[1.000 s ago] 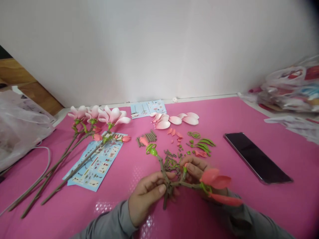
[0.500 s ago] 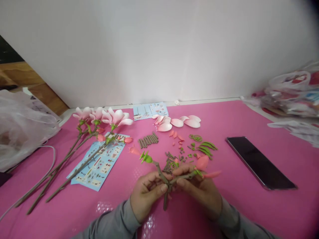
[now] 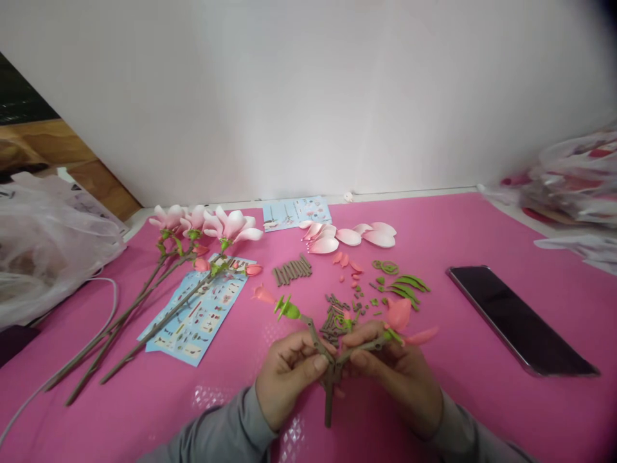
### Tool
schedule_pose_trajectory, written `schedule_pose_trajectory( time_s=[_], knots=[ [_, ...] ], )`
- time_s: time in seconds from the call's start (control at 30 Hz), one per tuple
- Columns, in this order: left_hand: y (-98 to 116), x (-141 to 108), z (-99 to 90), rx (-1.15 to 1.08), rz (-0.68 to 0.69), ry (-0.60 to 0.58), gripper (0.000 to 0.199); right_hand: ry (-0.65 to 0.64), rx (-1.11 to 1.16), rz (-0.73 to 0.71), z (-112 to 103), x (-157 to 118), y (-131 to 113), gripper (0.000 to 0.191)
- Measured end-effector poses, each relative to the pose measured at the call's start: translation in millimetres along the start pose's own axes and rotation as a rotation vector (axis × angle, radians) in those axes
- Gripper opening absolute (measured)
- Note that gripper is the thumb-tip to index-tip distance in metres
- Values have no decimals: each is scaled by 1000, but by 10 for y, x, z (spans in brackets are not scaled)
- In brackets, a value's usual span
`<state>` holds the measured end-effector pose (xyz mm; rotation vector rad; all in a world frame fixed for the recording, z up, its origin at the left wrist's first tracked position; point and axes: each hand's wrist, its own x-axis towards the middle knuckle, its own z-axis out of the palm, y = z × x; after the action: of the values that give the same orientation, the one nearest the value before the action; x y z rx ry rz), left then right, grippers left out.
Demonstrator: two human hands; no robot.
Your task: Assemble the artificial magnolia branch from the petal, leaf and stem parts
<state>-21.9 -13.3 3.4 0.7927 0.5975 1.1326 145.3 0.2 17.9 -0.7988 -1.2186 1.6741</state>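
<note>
Both hands grip one brown forked toy flower branch (image 3: 328, 392) above the pink table. My left hand (image 3: 284, 376) pinches its left arm near the fork, with the thumb on top. My right hand (image 3: 398, 373) has thumb and fingers closed around the right arm. A green calyx piece (image 3: 289, 309) tips the left arm, and coral petals (image 3: 399, 314) fan out from the tip of the right one. Beyond the hands lie small brown and green pieces (image 3: 335, 318), partly hidden by the fingers. A coral bud piece (image 3: 263, 294) lies left of the green calyx.
Three finished magnolia stems (image 3: 139, 299) lie at the left, one across a blue instruction sheet (image 3: 207, 315). Loose pink petals (image 3: 349, 237), brown sticks (image 3: 292, 271) and green leaves (image 3: 409, 283) are spread farther back. A phone (image 3: 520, 321) lies right; plastic bags (image 3: 53, 238) stand left.
The whole view has shifted slightly, so things appear a little farther right. Both hands keep their hold on the branch, whose lower stem shows slightly lower.
</note>
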Motion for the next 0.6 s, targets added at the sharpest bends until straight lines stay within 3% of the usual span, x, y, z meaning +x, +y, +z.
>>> schedule_pose_trajectory(
  time_s=[0.3,0.5,0.6],
  knots=[
    [-78,30,-56,-37,-114,-81,19,38,23,27,-20,23,11,20],
    [-69,28,-52,-56,-124,-51,18,-54,151,6,23,13,-17,28],
    [-61,21,-45,-38,-126,-35,19,-17,66,-26,-5,10,-33,25]
  ],
)
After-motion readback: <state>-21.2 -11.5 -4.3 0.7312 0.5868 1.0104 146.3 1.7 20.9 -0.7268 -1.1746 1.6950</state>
